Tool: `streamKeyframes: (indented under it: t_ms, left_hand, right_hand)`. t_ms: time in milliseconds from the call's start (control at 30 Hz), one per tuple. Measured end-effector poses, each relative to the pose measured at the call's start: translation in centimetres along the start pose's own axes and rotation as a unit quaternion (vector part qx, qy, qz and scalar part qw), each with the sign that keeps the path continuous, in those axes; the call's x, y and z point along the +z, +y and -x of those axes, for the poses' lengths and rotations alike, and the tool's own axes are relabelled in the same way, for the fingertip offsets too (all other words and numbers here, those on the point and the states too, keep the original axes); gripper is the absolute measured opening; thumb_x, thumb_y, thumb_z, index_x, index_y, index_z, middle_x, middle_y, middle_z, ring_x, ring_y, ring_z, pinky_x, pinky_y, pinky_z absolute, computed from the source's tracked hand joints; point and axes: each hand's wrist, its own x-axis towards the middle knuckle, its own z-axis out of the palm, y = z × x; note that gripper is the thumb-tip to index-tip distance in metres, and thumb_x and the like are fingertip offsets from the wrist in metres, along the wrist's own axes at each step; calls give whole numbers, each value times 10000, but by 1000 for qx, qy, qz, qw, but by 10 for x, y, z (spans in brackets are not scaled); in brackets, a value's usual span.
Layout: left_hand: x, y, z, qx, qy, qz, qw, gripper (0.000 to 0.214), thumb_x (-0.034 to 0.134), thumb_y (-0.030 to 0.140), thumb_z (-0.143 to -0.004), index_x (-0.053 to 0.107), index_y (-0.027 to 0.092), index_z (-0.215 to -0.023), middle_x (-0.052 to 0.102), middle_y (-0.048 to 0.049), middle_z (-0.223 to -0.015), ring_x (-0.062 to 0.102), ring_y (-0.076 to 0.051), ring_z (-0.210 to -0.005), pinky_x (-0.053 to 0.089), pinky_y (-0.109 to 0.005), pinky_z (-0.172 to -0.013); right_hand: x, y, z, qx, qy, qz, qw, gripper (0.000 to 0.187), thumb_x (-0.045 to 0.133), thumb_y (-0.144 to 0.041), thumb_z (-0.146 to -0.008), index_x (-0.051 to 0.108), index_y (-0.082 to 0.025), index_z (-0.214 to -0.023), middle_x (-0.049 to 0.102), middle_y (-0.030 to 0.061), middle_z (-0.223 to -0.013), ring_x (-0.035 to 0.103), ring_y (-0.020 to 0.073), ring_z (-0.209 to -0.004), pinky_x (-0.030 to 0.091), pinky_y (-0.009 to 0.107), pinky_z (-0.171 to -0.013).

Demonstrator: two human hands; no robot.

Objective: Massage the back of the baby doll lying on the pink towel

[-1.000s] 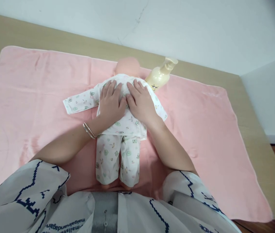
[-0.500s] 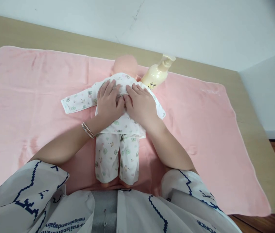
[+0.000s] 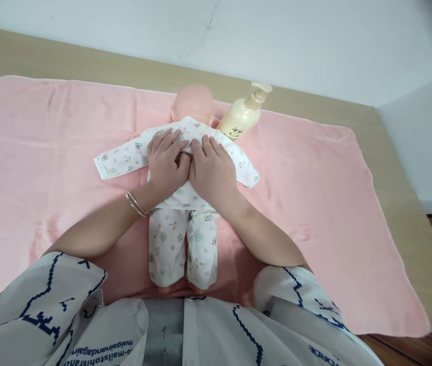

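A baby doll (image 3: 193,101) lies face down, its bald head pointing away from me. It wears a white printed long-sleeved top (image 3: 185,198) and matching trousers (image 3: 167,246). My left hand (image 3: 168,162) rests on the left side of the doll's upper back, fingers extended over the cloth. Beside it, my right hand (image 3: 213,168) lies on the right side of the back, fingers stretched towards the shoulder. The thumbs are close together near the middle of the back. Some cloth is bunched up between the hands. Neither hand grasps anything visible.
A pink blanket (image 3: 315,203) covers much of the wooden table (image 3: 399,152). On it, right of the doll's head, a cream pump bottle (image 3: 241,117) leans at a slant. A white wall (image 3: 315,46) rises behind the table.
My right hand has shifted slightly left, its fingers now closer together and nearer the middle of the back. My left hand has slid a little towards me. The view has tilted slightly.
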Motion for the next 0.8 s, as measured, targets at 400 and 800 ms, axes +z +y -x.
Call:
streamKeyframes:
  t_ms: [400,800]
  left_hand:
    - [0,-3,-1,-12,-28,-6,1000,374,499,246,-922,653,210,-1261,602,-80,-1435,485,-280,-1408,365,-509,-1236]
    - [5,-6,-5,-54,-63,10,997,468,483,290,-934,532,217,-1393,482,-95,-1556,356,-295,-1507,245,-537,-1283]
  right_hand:
    - [5,28,-24,-36,-54,-71,995,599,395,-323,-1003,373,-79,-1549,294,192,-1668,216,357,-1571,217,576,-1275]
    - [18,31,-30,-16,-10,-104,994,597,399,-340,-975,369,-186,-1551,279,117,-1687,205,328,-1579,204,620,-1258]
